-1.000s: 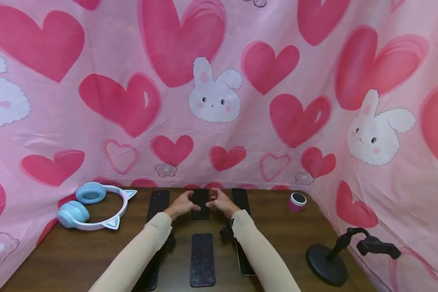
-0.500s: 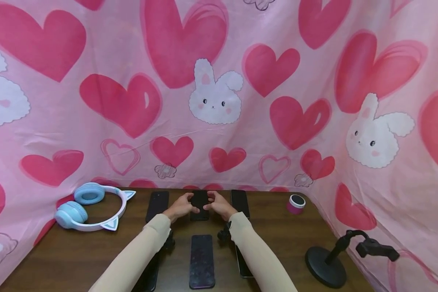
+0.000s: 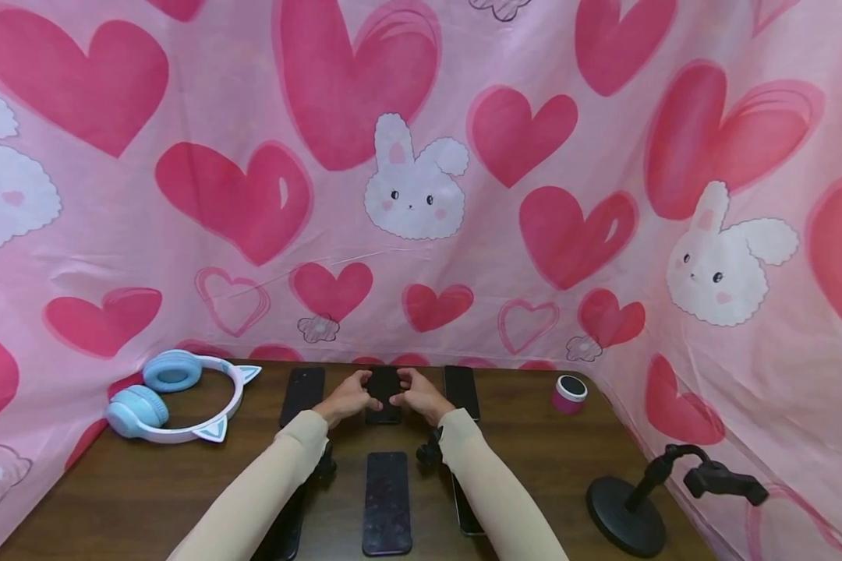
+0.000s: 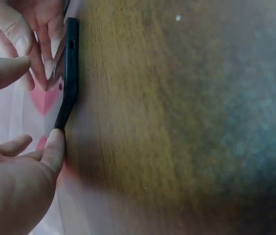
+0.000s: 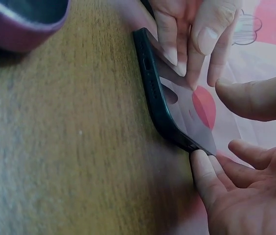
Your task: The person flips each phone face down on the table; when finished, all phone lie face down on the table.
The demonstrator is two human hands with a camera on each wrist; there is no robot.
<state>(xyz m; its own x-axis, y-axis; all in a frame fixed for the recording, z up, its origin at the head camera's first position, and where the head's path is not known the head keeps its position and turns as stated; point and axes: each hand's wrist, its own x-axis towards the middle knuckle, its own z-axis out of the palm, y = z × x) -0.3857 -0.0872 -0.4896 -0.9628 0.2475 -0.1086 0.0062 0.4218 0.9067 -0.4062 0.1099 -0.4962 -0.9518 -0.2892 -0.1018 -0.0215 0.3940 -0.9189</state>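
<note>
A dark phone point(image 3: 384, 383) lies flat at the back middle of the table, its glossy screen up and mirroring my fingers. My left hand point(image 3: 346, 399) is at its left side; in the left wrist view a fingertip touches the phone's edge point(image 4: 71, 61) while the thumb point(image 4: 6, 73) hovers above the screen. On the opposite side, my right hand point(image 3: 424, 396) has fingertips against the other edge, and its thumb point(image 5: 255, 100) is raised over the screen point(image 5: 189, 110). Neither thumb presses the phone. Fingers on both hands are loosely bent, not wrapped round it.
Other phones lie at back left point(image 3: 303, 393), back right point(image 3: 461, 389) and front middle point(image 3: 387, 502). Two more front phones are partly under my sleeves. Cat-ear headphones point(image 3: 196, 431) stand left; a small pink-and-white jar point(image 3: 570, 393) and black stand point(image 3: 627, 514) are right.
My right hand has shifted slightly left, closer to the middle phone. The left hand and the phones look nearly unchanged apart from a small camera shift.
</note>
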